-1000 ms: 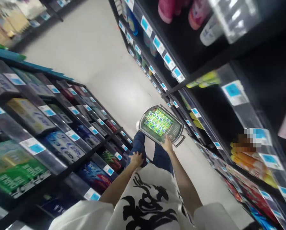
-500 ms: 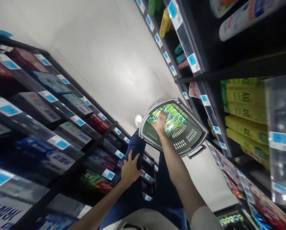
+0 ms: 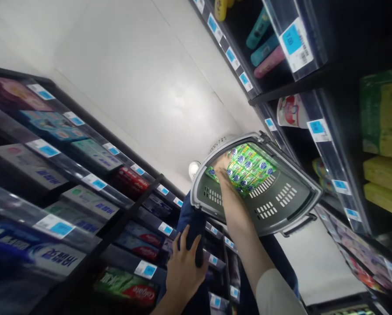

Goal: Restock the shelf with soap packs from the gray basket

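Note:
My left hand (image 3: 186,264) rests on my knee in dark blue jeans (image 3: 192,218), its fingers spread. Inside a grey shopping basket (image 3: 264,216) with slotted walls, my right hand (image 3: 222,162) reaches down to the left side of the green packs. Its fingers are blurred and partly hidden, so their grip does not show. The green packs (image 3: 248,168), printed with blue and white round marks, lie in neat rows at the basket bottom. The basket handle (image 3: 299,225) hangs folded at the near right rim.
Shelves with toothpaste boxes (image 3: 126,286) and price tags (image 3: 55,225) run along my left. On the right, a shelf holds yellow packs (image 3: 384,170), a white and red tub (image 3: 291,110) and tubes (image 3: 270,61). Pale floor (image 3: 133,78) stretches ahead between them.
My right hand has gone deeper into the basket, toward the left edge of the green packs; it lay flat on them before. The view has come closer. My left hand stays on the knee.

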